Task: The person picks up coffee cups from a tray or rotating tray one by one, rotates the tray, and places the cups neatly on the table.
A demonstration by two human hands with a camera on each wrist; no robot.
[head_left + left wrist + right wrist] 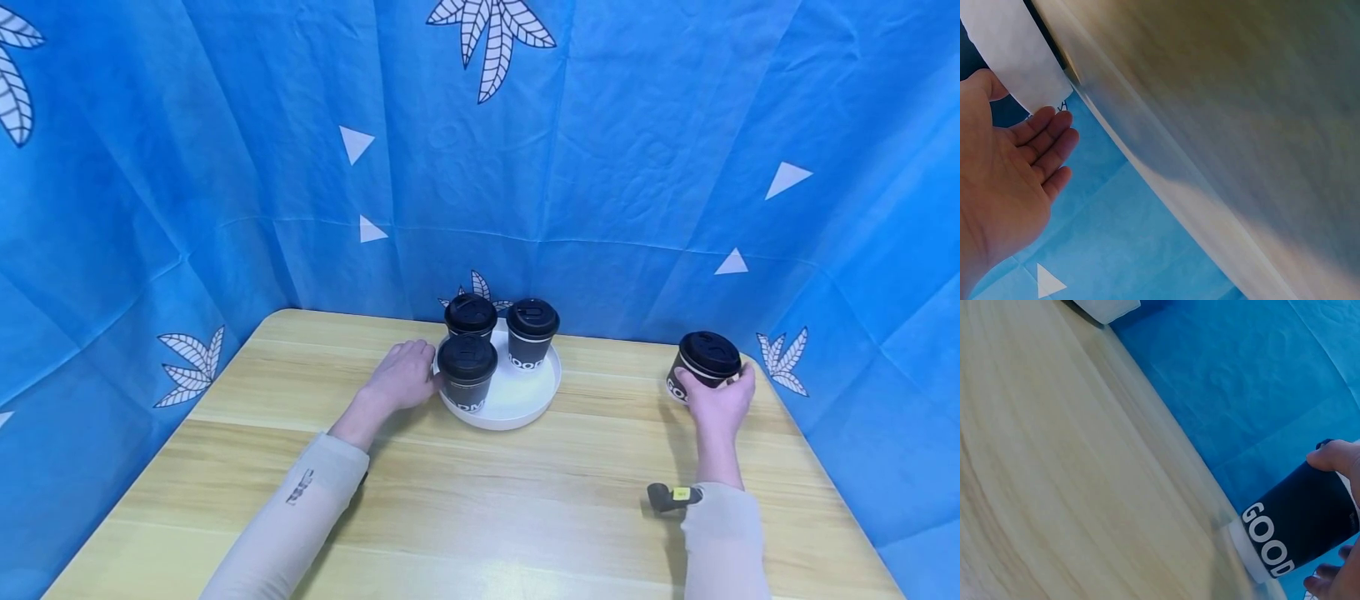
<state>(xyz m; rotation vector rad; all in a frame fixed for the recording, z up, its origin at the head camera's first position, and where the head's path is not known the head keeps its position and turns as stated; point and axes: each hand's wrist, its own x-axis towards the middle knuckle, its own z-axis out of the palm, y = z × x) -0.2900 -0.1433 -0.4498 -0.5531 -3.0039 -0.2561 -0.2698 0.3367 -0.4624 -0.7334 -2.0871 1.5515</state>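
My right hand [722, 404] grips a dark paper coffee cup [1300, 519] with a black lid, near the table's back right corner. Thumb and fingers sit on opposite sides of it, and "GOOD" is printed near its white base. Whether that base touches the table I cannot tell. My left hand [405, 375] is at the left side of a round white tray [510, 417], its fingers loosely bent by the rim in the left wrist view. Three similar lidded cups stand on the tray: a front-left cup [467, 379], a back-left cup [471, 313] and a right cup [532, 333].
The wooden table [480, 508] carries the tray near its back edge. A blue curtain [600, 167] with white leaves and triangles hangs behind and along both sides. A small black device [671, 497] with a yellow label is at my right sleeve.
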